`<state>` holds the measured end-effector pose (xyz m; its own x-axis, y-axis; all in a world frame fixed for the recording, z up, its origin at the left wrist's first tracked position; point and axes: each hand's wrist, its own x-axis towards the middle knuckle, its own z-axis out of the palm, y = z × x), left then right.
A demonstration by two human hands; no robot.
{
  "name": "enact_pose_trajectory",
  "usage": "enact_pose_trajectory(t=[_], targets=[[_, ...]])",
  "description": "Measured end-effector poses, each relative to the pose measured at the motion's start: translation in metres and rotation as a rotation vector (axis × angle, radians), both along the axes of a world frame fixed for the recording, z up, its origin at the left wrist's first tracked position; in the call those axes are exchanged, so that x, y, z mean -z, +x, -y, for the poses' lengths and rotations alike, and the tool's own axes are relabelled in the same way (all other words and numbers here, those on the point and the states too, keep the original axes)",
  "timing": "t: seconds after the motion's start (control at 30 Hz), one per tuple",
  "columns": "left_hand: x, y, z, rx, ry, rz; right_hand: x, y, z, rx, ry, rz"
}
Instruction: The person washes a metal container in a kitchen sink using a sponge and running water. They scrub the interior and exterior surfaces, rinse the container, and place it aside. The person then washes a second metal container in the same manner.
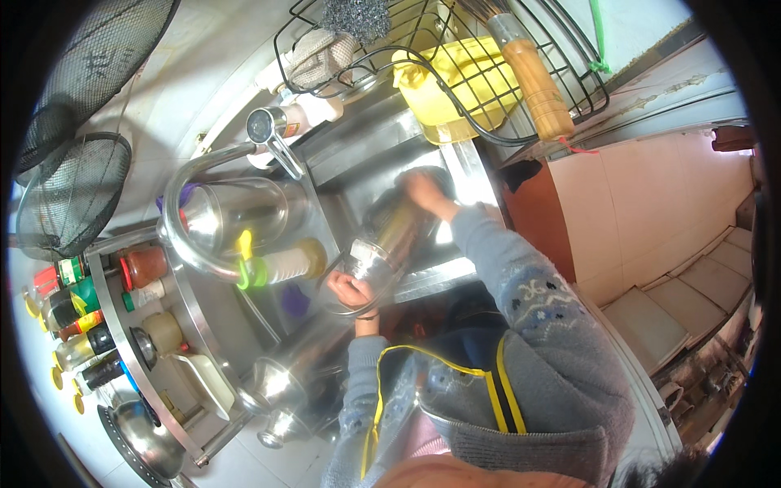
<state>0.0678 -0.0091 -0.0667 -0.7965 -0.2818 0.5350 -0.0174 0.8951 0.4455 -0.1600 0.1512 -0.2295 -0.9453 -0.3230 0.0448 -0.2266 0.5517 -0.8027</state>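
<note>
Over a stainless steel sink (390, 155), I have a shiny cylindrical vessel (375, 259) tilted across the basin. My left hand (351, 290) is curled at its near end, beside a rounded rim, and seems to hold it. My right hand (424, 190) lies at the far end, fingers bent down over something dark that blur keeps me from naming. Whether it grips that dark thing or only presses on it cannot be made out. A curved steel faucet (183, 183) with a lever handle arches left of the basin.
A black wire basket (549, 79) above the sink holds a steel wool scourer (357, 18), a yellow container (457, 85) and a wooden-handled brush (537, 91). Left stand a large clear jar (244, 210), a green-collared bottle (287, 265) and a shelf (201, 341). Mesh strainers (76, 192) hang upper left.
</note>
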Motion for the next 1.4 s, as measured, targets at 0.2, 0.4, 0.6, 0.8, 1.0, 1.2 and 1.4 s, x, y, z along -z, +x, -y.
enact_pose_trajectory(t=[0.2, 0.4, 0.6, 0.8, 1.0, 1.2, 1.4], targets=[[0.0, -0.005, -0.003, -0.026, -0.075, -0.013, 0.045, -0.015, 0.007, 0.388, 0.104, 0.389], [-0.012, -0.022, -0.013, -0.201, 0.028, 0.081, 0.054, 0.031, 0.006, 0.757, -0.479, 0.646], [-0.018, -0.036, -0.025, -0.268, 0.131, 0.14, 0.045, 0.047, 0.01, 1.025, -1.38, 1.444], [-0.019, -0.043, -0.031, -0.299, 0.127, 0.095, -0.016, 0.072, 0.024, 0.992, -1.641, 1.655], [-0.035, -0.055, -0.037, -0.222, 0.093, 0.115, -0.07, 0.087, 0.021, 0.75, -1.567, 1.689], [-0.057, -0.073, -0.029, 0.141, -0.147, 0.094, -0.084, 0.087, -0.022, 0.753, -0.923, 1.358], [-0.07, -0.078, -0.018, 0.356, -0.254, 0.164, -0.096, 0.042, -0.056, 0.026, -0.372, 0.286]])
